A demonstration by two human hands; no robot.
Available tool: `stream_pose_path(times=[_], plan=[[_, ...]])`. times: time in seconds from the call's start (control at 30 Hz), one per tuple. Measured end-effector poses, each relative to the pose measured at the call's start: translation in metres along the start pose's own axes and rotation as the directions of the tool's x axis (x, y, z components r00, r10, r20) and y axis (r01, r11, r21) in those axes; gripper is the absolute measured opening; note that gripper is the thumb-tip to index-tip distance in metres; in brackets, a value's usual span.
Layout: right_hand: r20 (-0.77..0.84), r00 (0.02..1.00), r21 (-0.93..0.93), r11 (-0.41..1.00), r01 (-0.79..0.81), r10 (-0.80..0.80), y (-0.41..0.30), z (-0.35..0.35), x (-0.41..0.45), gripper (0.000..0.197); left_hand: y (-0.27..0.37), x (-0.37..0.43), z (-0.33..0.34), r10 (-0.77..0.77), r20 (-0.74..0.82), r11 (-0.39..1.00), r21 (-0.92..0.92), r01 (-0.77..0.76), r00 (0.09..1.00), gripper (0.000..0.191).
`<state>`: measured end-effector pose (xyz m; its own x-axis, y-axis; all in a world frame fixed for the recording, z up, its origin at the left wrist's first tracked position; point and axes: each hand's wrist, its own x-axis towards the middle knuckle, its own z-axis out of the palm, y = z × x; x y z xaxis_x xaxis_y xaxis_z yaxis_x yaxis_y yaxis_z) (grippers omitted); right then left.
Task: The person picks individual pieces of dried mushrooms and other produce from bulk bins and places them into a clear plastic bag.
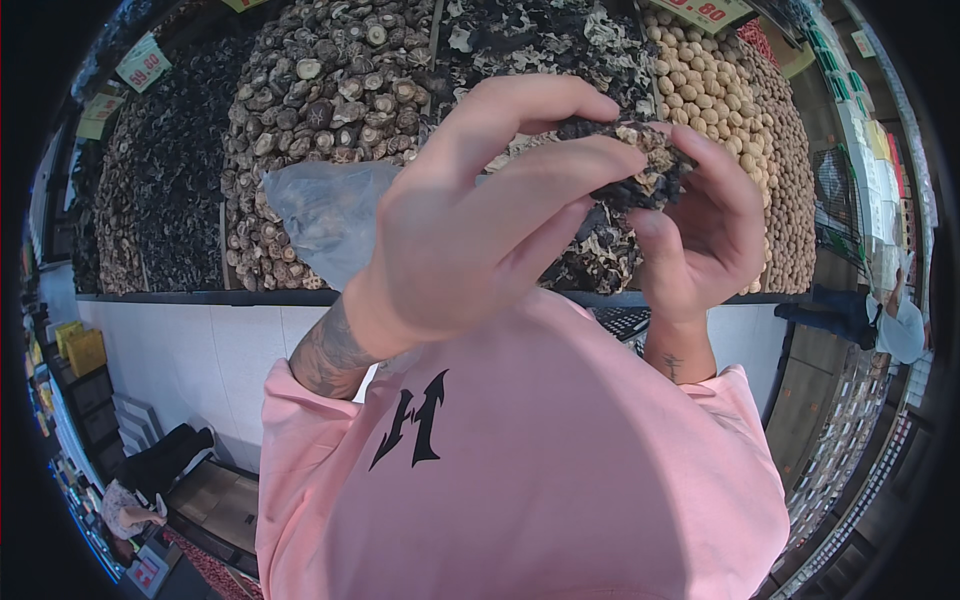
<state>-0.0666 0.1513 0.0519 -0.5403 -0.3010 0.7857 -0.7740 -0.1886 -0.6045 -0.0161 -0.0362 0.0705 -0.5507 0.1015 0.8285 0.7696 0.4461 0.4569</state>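
Note:
A crinkled clump of dried black fungus, dark with pale tan patches, is held up between my two hands at chest height. My left hand reaches across from the left, back of the hand towards me, its fingertips pressed to the clump's near left side. On the other side my right hand curls round it, with thumb and fingertips against the right edge. Below and behind the clump spreads a bin of loose dried black fungus. A translucent plastic bag lies over dried shiitake mushrooms, partly hidden behind my left hand.
Walnuts fill the section on the right, with smaller brown nuts beyond. More dark dried goods lie at left, under price signs. A dark ledge edges the bins. One person stands far right, another lower left.

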Motion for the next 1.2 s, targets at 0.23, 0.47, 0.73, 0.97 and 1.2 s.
stream_pose_path(times=[0.23,0.47,0.73,0.97,1.2], plan=[[0.011,1.0,-0.006,1.0,0.006,-0.006,0.003,-0.002,-0.003,0.053,-0.002,0.0,-0.003,-0.014,0.059,1.0,-0.004,0.014,0.998,0.036],[-0.003,0.999,0.019,0.999,-0.04,0.04,0.001,-0.002,-0.002,0.053,0.0,-0.001,0.001,-0.047,0.048,0.999,-0.021,0.048,0.998,0.035],[0.037,0.993,-0.006,0.994,-0.113,0.113,0.006,-0.005,-0.007,0.053,0.005,0.004,0.0,-0.158,0.128,0.987,0.044,0.154,0.979,0.033],[0.0,0.989,0.055,0.988,-0.145,0.145,0.007,-0.004,-0.011,0.051,-0.003,-0.007,0.002,-0.173,0.145,0.984,-0.003,0.176,0.974,0.039],[-0.124,0.963,0.248,0.947,-0.205,0.241,0.018,-0.01,-0.012,0.049,0.003,-0.001,-0.026,-0.369,0.193,0.927,0.138,0.348,0.909,0.063]])
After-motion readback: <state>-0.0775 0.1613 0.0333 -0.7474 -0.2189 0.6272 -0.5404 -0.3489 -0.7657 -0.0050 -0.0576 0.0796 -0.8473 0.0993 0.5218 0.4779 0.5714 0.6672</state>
